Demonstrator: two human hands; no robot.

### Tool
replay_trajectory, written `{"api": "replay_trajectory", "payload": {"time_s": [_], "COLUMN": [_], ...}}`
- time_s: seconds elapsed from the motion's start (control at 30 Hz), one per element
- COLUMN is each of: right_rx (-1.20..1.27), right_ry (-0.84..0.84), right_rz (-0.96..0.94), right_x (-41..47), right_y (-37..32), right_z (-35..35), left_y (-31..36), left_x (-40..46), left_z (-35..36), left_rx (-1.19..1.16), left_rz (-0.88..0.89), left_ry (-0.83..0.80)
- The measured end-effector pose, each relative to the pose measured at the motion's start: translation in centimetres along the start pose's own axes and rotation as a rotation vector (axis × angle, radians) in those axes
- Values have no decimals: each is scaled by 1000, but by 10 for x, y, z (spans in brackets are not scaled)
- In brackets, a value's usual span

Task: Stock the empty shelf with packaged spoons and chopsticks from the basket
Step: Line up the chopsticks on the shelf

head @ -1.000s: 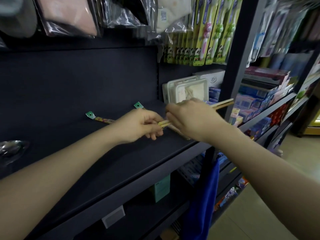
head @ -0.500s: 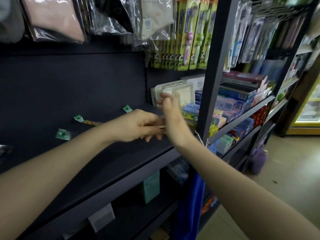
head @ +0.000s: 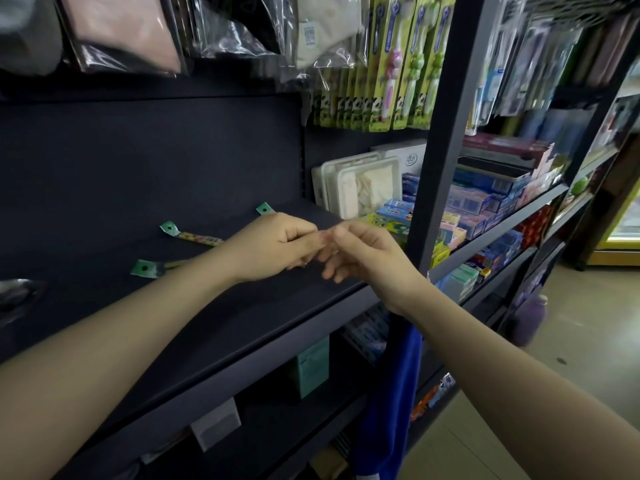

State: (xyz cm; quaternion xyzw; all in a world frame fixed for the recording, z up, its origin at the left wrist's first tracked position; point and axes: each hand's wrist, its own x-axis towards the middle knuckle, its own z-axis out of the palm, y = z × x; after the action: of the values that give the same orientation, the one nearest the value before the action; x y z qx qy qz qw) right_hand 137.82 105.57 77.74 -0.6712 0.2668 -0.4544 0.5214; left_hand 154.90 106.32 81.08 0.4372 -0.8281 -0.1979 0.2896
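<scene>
Three packs of chopsticks lie on the dark shelf (head: 242, 306), each with a green hang tag: one tag (head: 169, 229) at the back, one (head: 144, 268) nearer me, and one (head: 265, 209) just behind my left hand. My left hand (head: 273, 244) is closed over the near ends of these packs, which are hidden under it. My right hand (head: 360, 252) hovers at the left hand's fingertips, fingers loosely spread, with nothing visible in it. A shiny packaged spoon (head: 17, 294) lies at the shelf's far left. The basket is out of view.
White plastic boxes (head: 356, 185) and small coloured cartons (head: 398, 209) fill the shelf's right end. A dark upright post (head: 440, 150) stands to the right. Toothbrush packs (head: 391, 64) and bagged cloth goods (head: 121, 32) hang above. A blue cloth (head: 391, 393) hangs below.
The wooden chopstick ends that stuck out past my right hand are no longer visible. My right hand has let go and drawn back slightly, while the left hand stays closed on the packs.
</scene>
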Motion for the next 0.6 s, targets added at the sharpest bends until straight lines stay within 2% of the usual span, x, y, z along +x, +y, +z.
{"api": "replay_trajectory", "payload": {"time_s": [0.13,0.3,0.43,0.53,0.6], "right_rx": [-94,-39,29,-186,-448], "right_ry": [20,21,102,77,92], "right_rz": [-27,28,32,-16,-120], "right_x": [2,4,3,-2,-5], "right_y": [3,1,-3,-4,-3], "right_z": [1,-1,-12,-17,-14], "left_y": [1,2,-13,-21,-20], "left_x": [3,4,-2,-4,-2], "left_z": [-1,0,-8,-9,-3], "left_rx": [62,22,33,87,107], "left_rz": [-36,-51,-83,-84,-69], "left_ry": [64,-14,-115,-98,-77]}}
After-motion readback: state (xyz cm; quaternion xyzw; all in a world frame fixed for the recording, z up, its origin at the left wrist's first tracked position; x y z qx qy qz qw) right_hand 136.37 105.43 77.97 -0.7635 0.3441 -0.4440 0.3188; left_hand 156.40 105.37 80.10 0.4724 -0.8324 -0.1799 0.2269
